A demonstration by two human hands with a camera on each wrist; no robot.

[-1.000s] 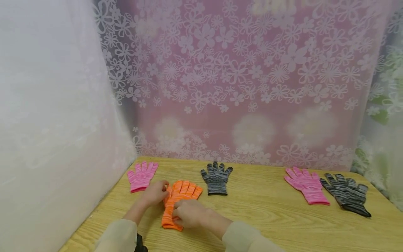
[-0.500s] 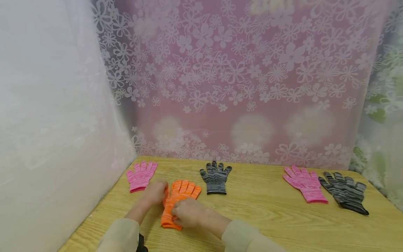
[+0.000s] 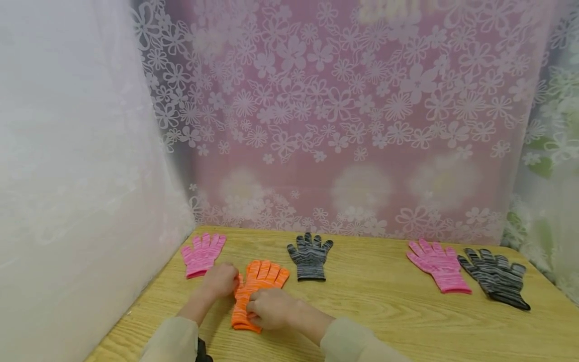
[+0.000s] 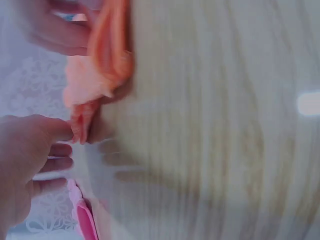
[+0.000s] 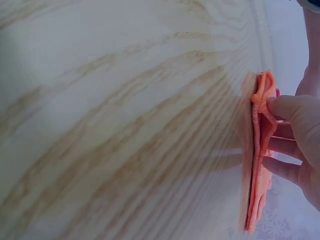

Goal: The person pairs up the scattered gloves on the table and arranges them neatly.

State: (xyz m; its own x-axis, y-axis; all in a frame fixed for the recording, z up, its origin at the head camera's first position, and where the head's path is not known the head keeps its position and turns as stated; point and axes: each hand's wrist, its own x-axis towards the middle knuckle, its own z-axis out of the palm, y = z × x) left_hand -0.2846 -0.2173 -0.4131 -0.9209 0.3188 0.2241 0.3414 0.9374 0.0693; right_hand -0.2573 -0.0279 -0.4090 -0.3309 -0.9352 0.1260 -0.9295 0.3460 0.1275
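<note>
An orange knit glove [image 3: 267, 274] lies on the wooden table, fingers pointing to the back and cuff toward me. My left hand [image 3: 221, 279] pinches the tip of its thumb; the left wrist view shows that orange tip [image 4: 82, 122] at my thumb and forefinger. Across the lower palm and cuff is my right hand [image 3: 271, 309], which covers part of the glove. In the right wrist view, its thumb and fingers pinch the upper layer near the cuff [image 5: 265, 95], and the cuff's opening gapes slightly.
Left of the orange glove lies a pink glove [image 3: 201, 256], and behind it to the right a grey-black one [image 3: 310, 259]. Farther right, another pink glove [image 3: 439, 266] lies beside a dark striped glove [image 3: 495, 279]. A flowered curtain [image 3: 316, 125] hangs behind the table; white sheeting [image 3: 81, 176] borders the left.
Hardly anything differs: the left hand shifts slightly at the orange glove's thumb, which now sits a little lower. The right hand stays at the cuff, and the other gloves lie as before.
</note>
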